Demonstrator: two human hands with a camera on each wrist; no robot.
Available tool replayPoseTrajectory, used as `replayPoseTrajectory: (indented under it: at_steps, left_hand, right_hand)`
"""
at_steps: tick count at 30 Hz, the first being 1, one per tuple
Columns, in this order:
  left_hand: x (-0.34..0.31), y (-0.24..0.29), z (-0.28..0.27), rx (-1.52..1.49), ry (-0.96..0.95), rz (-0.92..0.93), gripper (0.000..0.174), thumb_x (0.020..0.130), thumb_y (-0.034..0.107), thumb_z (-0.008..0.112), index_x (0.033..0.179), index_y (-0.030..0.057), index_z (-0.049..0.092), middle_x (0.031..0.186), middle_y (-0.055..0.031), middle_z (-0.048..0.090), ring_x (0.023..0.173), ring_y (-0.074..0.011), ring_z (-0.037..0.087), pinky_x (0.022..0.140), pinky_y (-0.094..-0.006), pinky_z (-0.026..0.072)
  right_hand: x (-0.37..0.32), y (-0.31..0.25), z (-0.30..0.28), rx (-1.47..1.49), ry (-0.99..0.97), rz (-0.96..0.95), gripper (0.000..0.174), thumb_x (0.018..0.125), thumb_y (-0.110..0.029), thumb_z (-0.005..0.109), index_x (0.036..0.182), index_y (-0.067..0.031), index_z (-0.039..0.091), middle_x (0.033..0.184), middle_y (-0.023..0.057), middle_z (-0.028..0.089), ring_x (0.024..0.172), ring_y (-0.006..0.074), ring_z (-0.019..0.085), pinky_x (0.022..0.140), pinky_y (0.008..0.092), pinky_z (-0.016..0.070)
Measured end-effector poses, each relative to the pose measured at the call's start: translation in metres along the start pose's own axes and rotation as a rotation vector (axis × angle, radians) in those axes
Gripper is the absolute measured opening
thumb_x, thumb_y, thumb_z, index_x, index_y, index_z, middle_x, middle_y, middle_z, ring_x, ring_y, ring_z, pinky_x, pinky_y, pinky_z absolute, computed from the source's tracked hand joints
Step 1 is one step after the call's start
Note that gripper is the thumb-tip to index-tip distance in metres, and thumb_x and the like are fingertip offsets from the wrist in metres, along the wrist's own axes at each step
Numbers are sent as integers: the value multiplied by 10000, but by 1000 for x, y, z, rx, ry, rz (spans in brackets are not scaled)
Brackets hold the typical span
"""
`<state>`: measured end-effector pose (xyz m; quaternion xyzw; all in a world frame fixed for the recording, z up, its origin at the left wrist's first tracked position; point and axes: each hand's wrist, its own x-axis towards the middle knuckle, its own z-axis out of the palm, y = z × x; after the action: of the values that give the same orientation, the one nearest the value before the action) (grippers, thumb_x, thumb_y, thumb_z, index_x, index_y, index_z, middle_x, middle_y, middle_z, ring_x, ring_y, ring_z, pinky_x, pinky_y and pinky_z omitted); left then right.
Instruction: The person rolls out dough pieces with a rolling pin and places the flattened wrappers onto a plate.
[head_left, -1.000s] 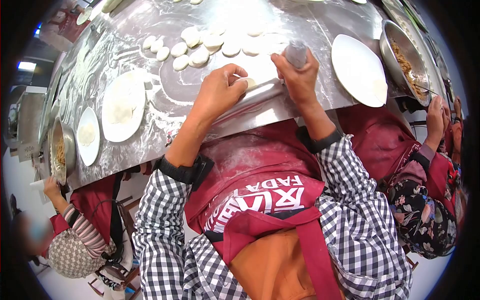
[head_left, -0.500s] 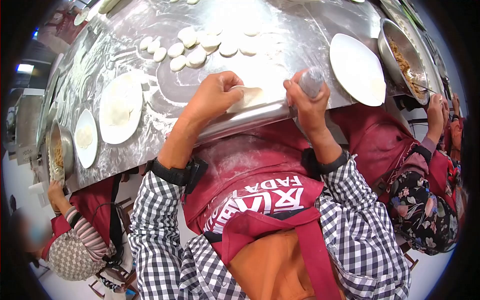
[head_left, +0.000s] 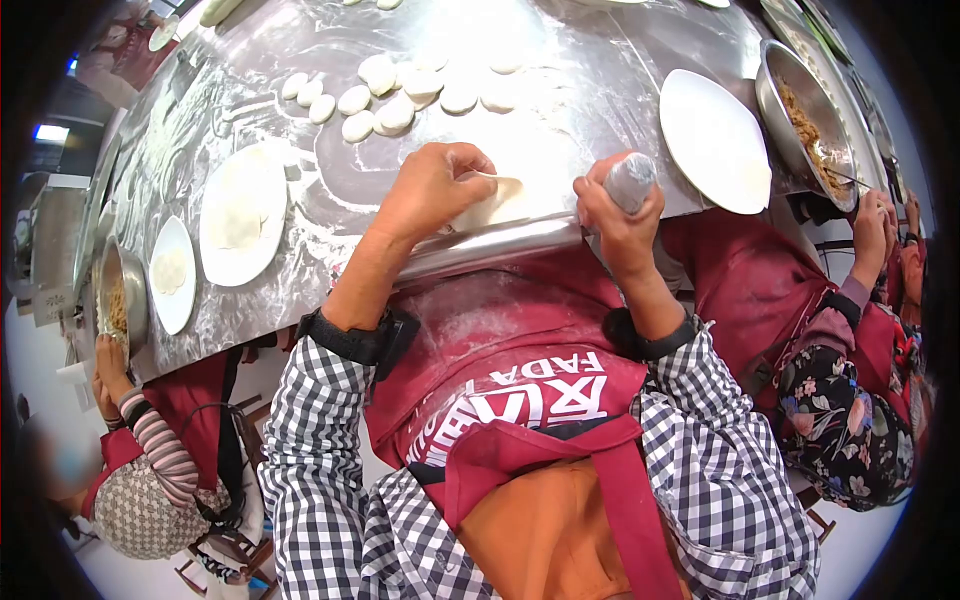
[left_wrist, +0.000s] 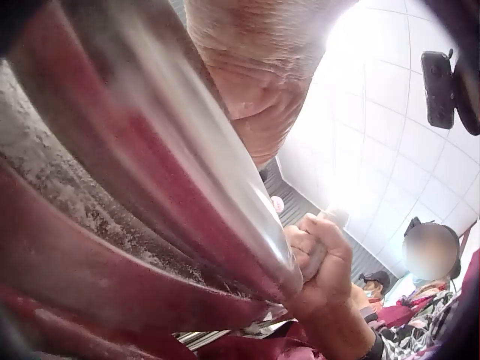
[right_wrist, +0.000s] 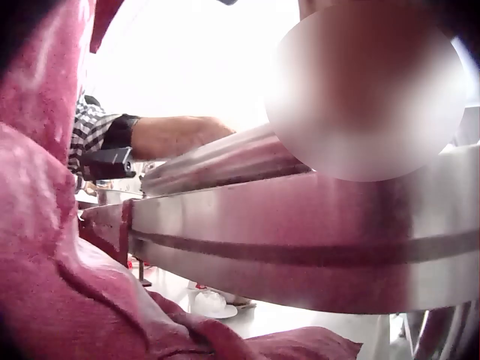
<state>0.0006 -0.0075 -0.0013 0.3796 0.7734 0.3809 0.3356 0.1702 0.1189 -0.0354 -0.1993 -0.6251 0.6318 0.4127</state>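
Observation:
In the head view my left hand (head_left: 440, 190) pinches the edge of a thin dough wrapper (head_left: 508, 198) near the front of the floury steel table. My right hand (head_left: 625, 215) grips a shiny steel rolling pin (head_left: 520, 236); a grey end pokes up out of the fist. The pin's shaft lies along the table's near edge, just below the wrapper. It also fills much of the left wrist view, the right fist at its far end. A blurred patch covers part of the right wrist view. Beyond my hands sit several small dough rounds (head_left: 395, 115).
Right of me are a white plate (head_left: 710, 145) and a steel bowl of filling (head_left: 815, 120). Leftward stand an oval plate with wrappers (head_left: 240, 215), a smaller plate (head_left: 172, 280) and another bowl (head_left: 125, 295). People stand close on both sides.
My right hand and the rolling pin have come back toward my body and slightly right. More of the wrapper now shows beside my left fingers, which have shifted a little.

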Motion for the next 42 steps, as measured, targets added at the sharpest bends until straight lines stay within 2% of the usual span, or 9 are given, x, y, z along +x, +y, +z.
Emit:
replayPoseTrajectory:
  at_steps: [5, 9, 12, 15, 18, 21, 30, 33, 42]
  left_hand:
    - [-6, -2, -2, -193, 6, -28, 175, 758, 143, 614, 813, -24, 616, 642, -49, 597, 596, -83, 531, 547, -252, 430]
    - [-6, 10, 3, -27, 61, 66, 167, 773, 132, 595, 840, -18, 622, 678, -74, 628, 605, -121, 568, 585, -260, 447]
    - [-1, 6, 5, 40, 81, 107, 158, 811, 110, 579, 917, -4, 606, 787, -29, 627, 699, -74, 560, 640, -230, 452]
    - [-3, 9, 8, 50, 85, 54, 208, 735, 174, 610, 862, 13, 647, 767, -127, 663, 681, -211, 637, 662, -309, 483]
    - [-3, -1, 9, 153, 128, 168, 233, 716, 184, 613, 875, 20, 655, 790, -135, 663, 702, -228, 637, 680, -322, 484]
    - [-8, 1, 5, 222, 109, 117, 251, 710, 180, 609, 890, 12, 658, 817, -156, 661, 731, -249, 638, 701, -328, 482]
    - [-23, -22, -10, -317, 196, 5, 229, 742, 96, 632, 930, -35, 630, 827, -76, 661, 740, -115, 599, 675, -244, 470]
    - [-36, -22, -27, -408, 260, -50, 249, 774, 74, 663, 1010, 8, 616, 896, -44, 652, 777, -90, 588, 695, -224, 462]
    - [-93, -61, -120, -349, 602, -106, 289, 784, 108, 662, 1038, -17, 608, 909, -62, 646, 817, -104, 587, 701, -235, 474]
  right_hand:
    - [16, 6, 6, -87, 4, -9, 163, 700, -64, 684, 729, -29, 527, 612, 6, 545, 557, 79, 508, 525, 246, 422]
    - [52, 19, 26, -157, 19, -99, 164, 703, -84, 675, 733, -26, 524, 613, 6, 537, 560, 85, 495, 530, 258, 424]
    - [57, 18, 31, -154, 19, -107, 167, 699, -87, 676, 745, -29, 526, 610, 4, 535, 556, 81, 487, 521, 263, 421]
    - [47, 17, 23, -121, 14, -97, 172, 701, -78, 682, 737, -30, 521, 606, 0, 533, 535, 73, 489, 496, 254, 412]
    - [27, 9, 11, -70, -11, -24, 173, 708, -58, 689, 726, -34, 518, 604, -5, 533, 506, 65, 490, 470, 239, 400]
    - [12, 4, 4, -2, -28, -12, 168, 722, -35, 689, 738, -41, 522, 606, -9, 534, 486, 57, 490, 453, 220, 390]
    - [12, 0, 5, 48, -60, 12, 152, 742, -31, 675, 752, -43, 524, 603, -12, 525, 470, 49, 472, 434, 206, 376]
    - [12, -1, 5, 78, -80, 22, 146, 745, -15, 668, 747, -45, 525, 598, -17, 519, 473, 46, 469, 436, 201, 372]
    - [16, -3, 6, 72, -88, 33, 148, 738, 4, 659, 726, -48, 521, 594, -24, 509, 480, 39, 462, 440, 198, 360]
